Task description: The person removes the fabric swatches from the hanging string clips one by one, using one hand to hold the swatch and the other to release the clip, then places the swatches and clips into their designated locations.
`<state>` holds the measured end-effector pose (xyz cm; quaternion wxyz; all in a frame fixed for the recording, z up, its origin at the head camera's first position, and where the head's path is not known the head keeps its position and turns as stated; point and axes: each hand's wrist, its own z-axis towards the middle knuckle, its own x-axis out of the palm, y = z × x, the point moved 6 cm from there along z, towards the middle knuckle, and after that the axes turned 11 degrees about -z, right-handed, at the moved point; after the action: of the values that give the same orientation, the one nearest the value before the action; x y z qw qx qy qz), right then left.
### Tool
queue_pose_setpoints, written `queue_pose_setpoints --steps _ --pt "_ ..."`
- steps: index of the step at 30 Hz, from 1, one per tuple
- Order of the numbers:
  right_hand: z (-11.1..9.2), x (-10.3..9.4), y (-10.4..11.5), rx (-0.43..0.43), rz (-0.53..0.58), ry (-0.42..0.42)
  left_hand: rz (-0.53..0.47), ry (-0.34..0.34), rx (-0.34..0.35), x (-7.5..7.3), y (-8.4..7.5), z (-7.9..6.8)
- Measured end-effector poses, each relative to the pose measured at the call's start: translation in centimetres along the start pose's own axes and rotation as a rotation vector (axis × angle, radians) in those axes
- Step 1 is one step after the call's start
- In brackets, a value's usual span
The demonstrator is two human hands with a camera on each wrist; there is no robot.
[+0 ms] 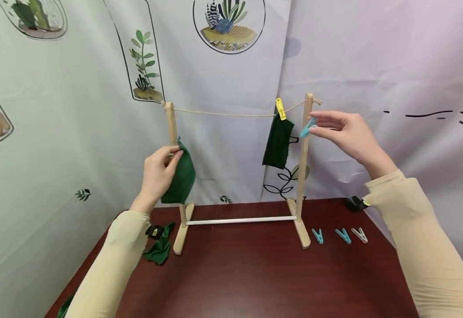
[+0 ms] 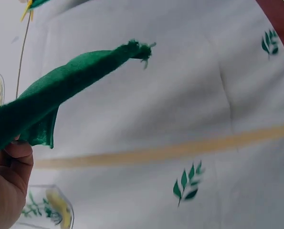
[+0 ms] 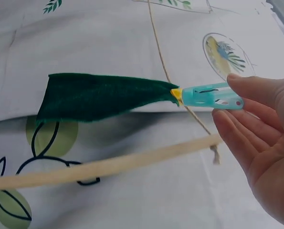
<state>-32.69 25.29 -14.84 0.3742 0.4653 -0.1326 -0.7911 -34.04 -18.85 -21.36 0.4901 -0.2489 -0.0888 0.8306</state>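
Observation:
My left hand (image 1: 159, 173) pinches the upper part of a green cloth (image 1: 184, 176), which hangs in front of the rack's left post. In the left wrist view the same cloth (image 2: 60, 86) stretches out from the fingertips with a frayed end. My right hand (image 1: 351, 132) pinches a light blue clothespin (image 1: 308, 128) between thumb and fingers, close by the right post. The right wrist view shows this clothespin (image 3: 211, 96) overlapping a yellow one. That yellow clothespin (image 1: 281, 109) fastens a dark green cloth (image 1: 278, 142) to the string (image 1: 223, 115) near its right end.
The wooden rack (image 1: 303, 176) stands on a dark red table (image 1: 235, 274), a white bar (image 1: 241, 220) joining its feet. Two blue clothespins (image 1: 343, 236) and a white clothespin (image 1: 360, 235) lie at right. A crumpled green cloth (image 1: 160, 248) lies left of the rack. A patterned curtain hangs behind.

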Motion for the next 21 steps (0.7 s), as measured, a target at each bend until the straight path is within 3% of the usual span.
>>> queue_pose_setpoints --steps 8,14,21 --pt "-2.6 -1.7 -2.3 0.058 -0.038 0.005 0.13 0.05 0.013 -4.2 0.1 -1.8" --pt "-4.4 -2.2 -4.3 0.087 -0.078 0.005 0.204 0.099 -0.035 -7.1 0.0 -4.3" --pt "-6.7 -1.7 -7.0 0.154 -0.12 0.03 0.301 0.183 -0.067 -9.3 0.6 -7.5"
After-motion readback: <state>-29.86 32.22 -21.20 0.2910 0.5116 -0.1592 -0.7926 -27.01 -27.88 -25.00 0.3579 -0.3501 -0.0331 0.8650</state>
